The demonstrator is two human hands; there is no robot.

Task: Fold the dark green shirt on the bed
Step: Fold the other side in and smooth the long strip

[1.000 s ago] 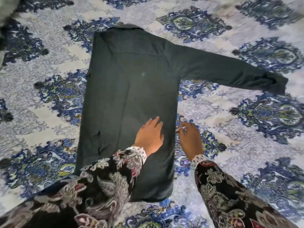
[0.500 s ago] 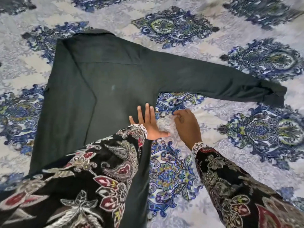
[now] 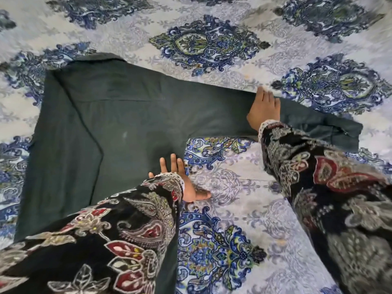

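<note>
Cloth: soft, limp shirt [image 3: 127, 115], draping flat.
Left hand [image 3: 180, 177]: spread, pinning hem side.
Right hand [image 3: 265, 107]: flat, pressing sleeve [image 3: 307, 124]; gripping nothing.

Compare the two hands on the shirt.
The left hand lies flat, fingers spread, at the shirt body's edge, thumb on the bedspread; the right hand reaches farther out, resting on the outstretched sleeve. Both are open and wear patterned sleeves.
</note>
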